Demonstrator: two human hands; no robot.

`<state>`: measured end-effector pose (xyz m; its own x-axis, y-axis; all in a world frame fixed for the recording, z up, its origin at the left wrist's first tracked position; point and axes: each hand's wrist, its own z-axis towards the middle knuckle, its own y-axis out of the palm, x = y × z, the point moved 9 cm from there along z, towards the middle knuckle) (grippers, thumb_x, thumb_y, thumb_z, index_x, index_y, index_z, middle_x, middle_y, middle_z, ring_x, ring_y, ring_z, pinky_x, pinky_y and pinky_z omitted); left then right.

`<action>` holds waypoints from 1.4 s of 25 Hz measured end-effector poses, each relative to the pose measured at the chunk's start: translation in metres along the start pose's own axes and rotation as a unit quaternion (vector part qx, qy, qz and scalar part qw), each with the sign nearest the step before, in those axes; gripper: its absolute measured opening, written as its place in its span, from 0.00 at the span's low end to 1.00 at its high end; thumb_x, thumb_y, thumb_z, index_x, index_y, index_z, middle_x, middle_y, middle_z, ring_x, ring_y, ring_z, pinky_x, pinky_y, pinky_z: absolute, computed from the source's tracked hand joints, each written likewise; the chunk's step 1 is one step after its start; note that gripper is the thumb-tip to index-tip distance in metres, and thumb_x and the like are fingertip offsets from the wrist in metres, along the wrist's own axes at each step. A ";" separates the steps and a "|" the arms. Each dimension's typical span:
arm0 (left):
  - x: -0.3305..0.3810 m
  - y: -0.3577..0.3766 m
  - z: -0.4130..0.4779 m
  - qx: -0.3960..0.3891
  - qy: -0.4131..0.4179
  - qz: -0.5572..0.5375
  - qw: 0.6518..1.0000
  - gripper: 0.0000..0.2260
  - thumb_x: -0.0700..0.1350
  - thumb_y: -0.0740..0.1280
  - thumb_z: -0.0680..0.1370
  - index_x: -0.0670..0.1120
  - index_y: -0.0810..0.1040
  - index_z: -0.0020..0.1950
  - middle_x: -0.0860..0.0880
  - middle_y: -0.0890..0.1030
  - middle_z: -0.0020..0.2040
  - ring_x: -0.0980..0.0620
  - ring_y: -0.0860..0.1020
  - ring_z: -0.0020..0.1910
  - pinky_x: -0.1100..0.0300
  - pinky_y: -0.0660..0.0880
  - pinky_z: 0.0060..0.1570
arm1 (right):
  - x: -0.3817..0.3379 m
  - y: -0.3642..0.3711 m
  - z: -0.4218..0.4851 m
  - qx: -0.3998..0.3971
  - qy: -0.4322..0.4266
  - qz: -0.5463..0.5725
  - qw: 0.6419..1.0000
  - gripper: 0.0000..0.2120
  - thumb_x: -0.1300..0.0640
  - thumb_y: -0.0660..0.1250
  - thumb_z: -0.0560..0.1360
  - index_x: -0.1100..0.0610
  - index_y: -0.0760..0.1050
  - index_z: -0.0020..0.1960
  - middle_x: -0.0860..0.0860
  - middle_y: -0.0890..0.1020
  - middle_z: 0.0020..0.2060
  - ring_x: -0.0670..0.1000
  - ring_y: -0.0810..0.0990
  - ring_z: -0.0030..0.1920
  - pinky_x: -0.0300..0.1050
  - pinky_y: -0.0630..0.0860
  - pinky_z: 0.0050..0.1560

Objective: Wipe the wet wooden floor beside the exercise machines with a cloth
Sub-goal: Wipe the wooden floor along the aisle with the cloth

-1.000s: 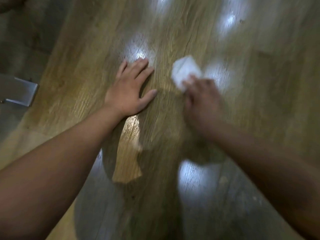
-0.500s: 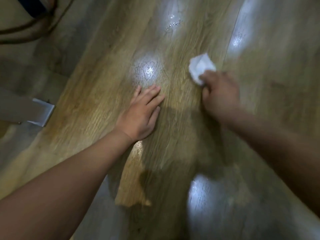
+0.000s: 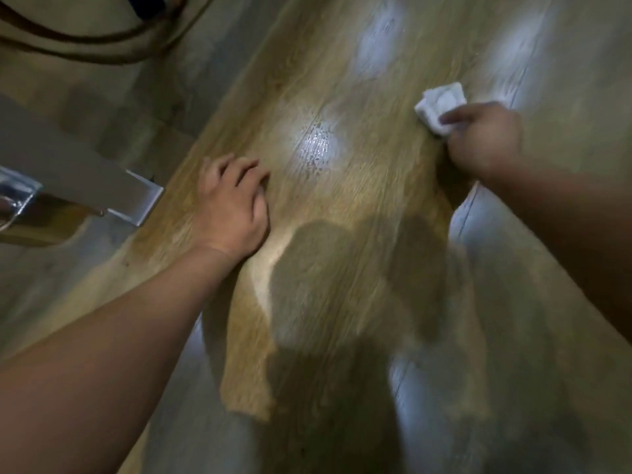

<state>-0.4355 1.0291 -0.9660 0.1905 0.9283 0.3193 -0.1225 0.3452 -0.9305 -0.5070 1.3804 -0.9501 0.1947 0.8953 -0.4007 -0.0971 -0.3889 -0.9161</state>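
Observation:
A small white cloth (image 3: 439, 106) lies bunched on the wooden floor (image 3: 342, 206) at the upper right. My right hand (image 3: 484, 140) grips its near edge and presses it to the boards. My left hand (image 3: 232, 205) rests on the floor at centre left, its fingers bent with the tips on the wood, holding nothing. A wet patch (image 3: 316, 148) glistens between the two hands, a little beyond my left fingertips.
A grey metal foot of an exercise machine (image 3: 136, 200) juts in from the left, close to my left hand. Dark cables (image 3: 85, 46) loop on the floor at the top left. Light glare spots mark the boards ahead and at the lower right.
My right hand has slid the cloth farther away and to the right. My left hand's fingers have bent from flat. The view has shifted, showing more of the machine foot and cables.

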 end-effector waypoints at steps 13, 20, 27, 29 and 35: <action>-0.002 0.008 0.009 -0.030 -0.022 -0.054 0.998 0.13 0.43 0.60 0.77 0.45 0.77 0.60 0.46 0.74 0.61 0.42 0.66 0.67 0.47 0.71 0.62 | -0.102 0.042 0.025 0.018 -0.247 -0.019 0.969 0.18 0.56 0.58 0.76 0.58 0.82 0.59 0.59 0.83 0.59 0.64 0.80 0.57 0.54 0.73 0.64; -0.006 0.011 0.008 -0.050 -0.040 -0.041 0.997 0.12 0.45 0.59 0.74 0.40 0.74 0.53 0.37 0.73 0.54 0.35 0.69 0.59 0.36 0.69 0.63 | -0.225 0.120 -0.094 -0.143 -0.484 -0.024 0.863 0.18 0.56 0.60 0.72 0.58 0.82 0.57 0.58 0.83 0.56 0.61 0.80 0.49 0.49 0.74 0.54; -0.007 0.013 0.006 -0.049 -0.048 -0.051 0.996 0.09 0.45 0.58 0.77 0.41 0.75 0.48 0.40 0.77 0.50 0.41 0.67 0.68 0.41 0.63 0.72 | -0.210 0.109 0.048 -0.097 -0.142 -0.110 0.979 0.18 0.60 0.55 0.80 0.52 0.73 0.68 0.53 0.74 0.68 0.61 0.71 0.64 0.51 0.70 0.62; -0.006 0.012 0.005 -0.045 -0.052 -0.073 0.995 0.11 0.45 0.57 0.75 0.40 0.75 0.47 0.37 0.78 0.52 0.39 0.68 0.68 0.43 0.62 0.73 | -0.207 0.116 -0.042 -0.134 -0.220 -0.083 0.963 0.22 0.58 0.54 0.76 0.54 0.76 0.67 0.55 0.75 0.70 0.61 0.75 0.64 0.51 0.72 0.64; -0.002 0.010 0.006 -0.022 -0.017 -0.080 0.996 0.09 0.42 0.59 0.73 0.37 0.75 0.44 0.35 0.75 0.45 0.33 0.70 0.63 0.40 0.64 0.67 | -0.010 0.009 -0.182 -0.180 -0.190 -0.195 0.945 0.23 0.53 0.61 0.75 0.49 0.70 0.71 0.52 0.74 0.72 0.60 0.76 0.66 0.56 0.73 0.61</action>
<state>-0.4432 1.0313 -0.9748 0.1708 0.8663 0.4694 -0.0505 0.4835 -0.8739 -0.3326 1.3281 -0.9564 -0.2249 0.9724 -0.0620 0.2619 -0.0010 -0.9651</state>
